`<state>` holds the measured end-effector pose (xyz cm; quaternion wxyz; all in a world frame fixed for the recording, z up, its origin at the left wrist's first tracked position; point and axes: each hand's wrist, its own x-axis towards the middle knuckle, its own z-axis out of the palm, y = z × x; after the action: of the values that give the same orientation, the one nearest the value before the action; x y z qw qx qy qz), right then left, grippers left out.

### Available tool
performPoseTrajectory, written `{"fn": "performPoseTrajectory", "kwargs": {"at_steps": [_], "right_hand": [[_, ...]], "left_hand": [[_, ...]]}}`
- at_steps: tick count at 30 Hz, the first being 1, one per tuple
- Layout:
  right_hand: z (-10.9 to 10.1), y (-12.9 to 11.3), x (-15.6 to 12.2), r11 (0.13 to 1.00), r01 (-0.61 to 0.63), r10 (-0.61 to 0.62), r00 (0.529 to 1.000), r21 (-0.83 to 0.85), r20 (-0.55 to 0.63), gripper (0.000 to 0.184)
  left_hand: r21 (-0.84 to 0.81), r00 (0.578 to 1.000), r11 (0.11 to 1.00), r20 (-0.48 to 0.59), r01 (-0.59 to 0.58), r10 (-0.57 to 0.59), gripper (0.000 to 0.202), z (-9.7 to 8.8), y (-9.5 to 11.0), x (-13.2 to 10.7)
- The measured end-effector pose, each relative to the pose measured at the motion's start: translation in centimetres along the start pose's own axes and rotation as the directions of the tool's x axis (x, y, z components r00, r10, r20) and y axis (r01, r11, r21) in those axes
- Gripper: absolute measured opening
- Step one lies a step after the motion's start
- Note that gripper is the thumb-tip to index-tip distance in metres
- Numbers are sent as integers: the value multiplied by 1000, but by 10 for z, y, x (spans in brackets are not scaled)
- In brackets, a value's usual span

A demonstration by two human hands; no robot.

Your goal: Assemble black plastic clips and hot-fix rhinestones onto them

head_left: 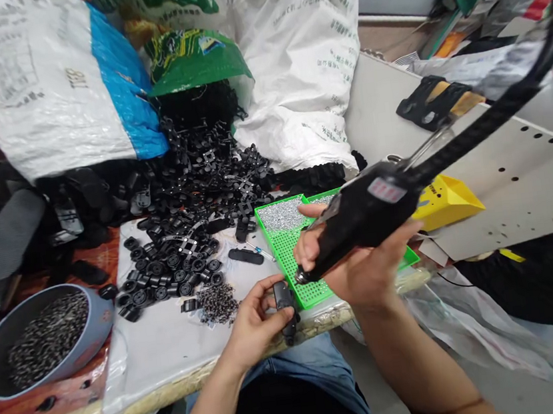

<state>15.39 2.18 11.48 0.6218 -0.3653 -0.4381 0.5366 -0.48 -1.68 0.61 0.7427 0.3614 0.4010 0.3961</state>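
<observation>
My left hand [257,320] is closed around a small black plastic part [284,300] at the front edge of the table. In my right hand [364,267] is a black electric screwdriver [357,210], its cable running up to the right. The tool's tip points down and left, just above and right of the black part; whether it touches cannot be told. Beneath the right hand lies a green perforated tray [281,243] with many small silver screws [282,214] in its back section. The tool and hand hide part of that tray.
Black wheels [174,273] and linkage parts are heaped left, beside a pile of small metal pieces [218,303]. A blue bowl [102,322] of small parts stands far left. White sacks [299,63] line the back. A yellow bin [450,202] sits right.
</observation>
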Motion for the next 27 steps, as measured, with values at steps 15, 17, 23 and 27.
{"fn": "performPoseTrajectory", "kwargs": {"at_steps": [15, 17, 23, 27], "right_hand": [[7, 37, -1, 998, -28, 29, 1000, 50, -9, 88], [7, 37, -1, 998, -39, 39, 999, 40, -2, 89], [6, 42, -4, 997, -42, 39, 998, 65, 57, 86], [5, 47, -6, 996, -78, 74, 993, 41, 93, 90]], "left_hand": [[135, 999, 991, -44, -13, 19, 69, 3, -3, 1], [129, 999, 992, -49, -8, 14, 68, 3, -4, 2], [106, 997, 994, -74, -13, 21, 64, 4, -3, 3], [118, 995, 993, -92, -27, 38, 57, 7, 0, 3]]}}
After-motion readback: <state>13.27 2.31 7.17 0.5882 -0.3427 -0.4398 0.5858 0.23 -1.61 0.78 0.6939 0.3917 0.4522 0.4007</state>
